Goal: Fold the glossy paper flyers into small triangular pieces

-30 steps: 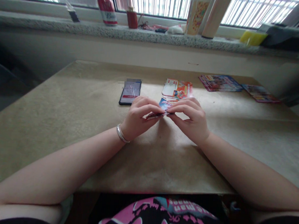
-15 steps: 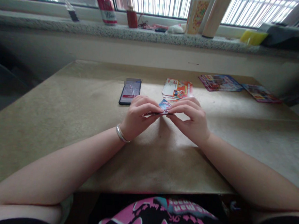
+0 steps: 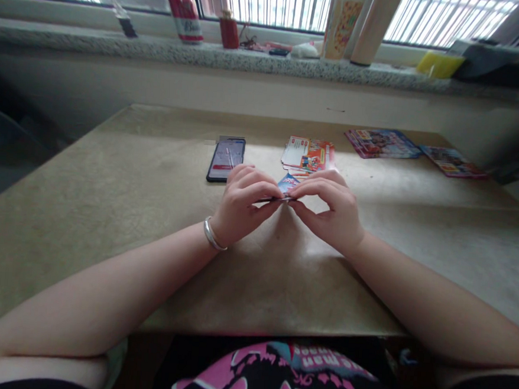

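Between both hands is a thin printed card packet [image 3: 287,183] with a blue face, seen nearly edge-on above the table. My left hand [image 3: 251,198], with a silver bangle at the wrist, pinches its left side between thumb and fingers. From the other side, the fingertips and thumb of my right hand [image 3: 327,202] close on its near right edge. Much of the packet is hidden by the fingers. Just beyond the hands lies a pile of white and orange printed cards [image 3: 309,155].
A smartphone [image 3: 226,158] with a lit screen lies behind my left hand. Colourful printed packets [image 3: 383,144] and another packet group [image 3: 455,162] rest at the table's far right. Along the granite windowsill [image 3: 260,63] stand a red can [image 3: 185,17] and other containers.
The packet has tilted slightly between the fingers, so less of its near edge shows. Both hands keep almost the same place and grip.
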Demonstrator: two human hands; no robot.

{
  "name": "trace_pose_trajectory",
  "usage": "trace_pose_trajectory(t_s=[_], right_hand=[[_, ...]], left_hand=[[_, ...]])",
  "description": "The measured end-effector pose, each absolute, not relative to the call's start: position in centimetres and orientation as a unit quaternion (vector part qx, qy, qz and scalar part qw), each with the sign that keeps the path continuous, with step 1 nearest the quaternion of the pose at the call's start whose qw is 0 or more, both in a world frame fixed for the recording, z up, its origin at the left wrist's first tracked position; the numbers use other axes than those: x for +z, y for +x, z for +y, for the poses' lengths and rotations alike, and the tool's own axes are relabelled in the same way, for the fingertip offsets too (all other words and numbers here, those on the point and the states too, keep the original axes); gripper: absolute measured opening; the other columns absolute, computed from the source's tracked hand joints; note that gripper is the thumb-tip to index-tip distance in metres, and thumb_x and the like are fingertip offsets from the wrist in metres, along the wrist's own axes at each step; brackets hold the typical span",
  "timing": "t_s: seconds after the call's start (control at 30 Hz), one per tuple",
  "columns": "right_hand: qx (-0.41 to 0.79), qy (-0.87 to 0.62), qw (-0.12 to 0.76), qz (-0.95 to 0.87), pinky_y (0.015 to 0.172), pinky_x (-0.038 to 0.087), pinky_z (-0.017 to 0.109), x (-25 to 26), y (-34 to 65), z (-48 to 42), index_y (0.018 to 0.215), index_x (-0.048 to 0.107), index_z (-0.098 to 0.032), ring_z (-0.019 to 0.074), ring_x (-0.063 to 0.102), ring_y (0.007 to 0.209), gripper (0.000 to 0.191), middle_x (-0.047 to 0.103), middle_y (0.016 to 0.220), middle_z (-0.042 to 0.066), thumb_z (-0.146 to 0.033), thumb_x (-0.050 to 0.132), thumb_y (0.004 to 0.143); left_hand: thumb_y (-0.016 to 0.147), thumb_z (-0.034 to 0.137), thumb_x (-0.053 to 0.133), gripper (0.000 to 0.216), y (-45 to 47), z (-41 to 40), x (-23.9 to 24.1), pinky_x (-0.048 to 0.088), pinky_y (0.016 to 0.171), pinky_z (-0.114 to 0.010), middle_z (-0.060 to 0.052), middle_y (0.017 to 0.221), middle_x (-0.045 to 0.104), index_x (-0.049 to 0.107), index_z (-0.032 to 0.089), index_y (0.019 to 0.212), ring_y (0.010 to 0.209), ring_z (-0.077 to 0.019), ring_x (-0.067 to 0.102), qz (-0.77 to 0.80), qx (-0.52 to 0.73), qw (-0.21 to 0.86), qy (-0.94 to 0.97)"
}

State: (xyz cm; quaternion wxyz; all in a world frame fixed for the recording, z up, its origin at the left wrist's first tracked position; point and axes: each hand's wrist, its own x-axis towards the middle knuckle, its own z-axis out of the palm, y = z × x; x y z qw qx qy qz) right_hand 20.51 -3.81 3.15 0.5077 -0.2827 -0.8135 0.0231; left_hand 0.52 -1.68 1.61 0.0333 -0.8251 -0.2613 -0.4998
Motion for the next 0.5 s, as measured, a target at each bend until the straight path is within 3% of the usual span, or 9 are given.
trace_pose_trajectory(t_s=[0.5], right_hand=[[0.008,-0.299,0.485,-0.822,0.083,0.049,0.038,3.05,20.25,-3.82,0.083,0.065,-0.026,0.0178,0.061,0.085,0.007,0.07,0.084,0.001,-0.02,0.066,0.081]], left_hand=[[0.081,0.026,0.069,0.007,0.82,-1.91,1.85,0.044,0.084,-0.035,0.003,0.076,0.068,0.064,0.024,0.078,0.075,-0.0139,0.057,-0.263,-0.493,0.076,-0.826]])
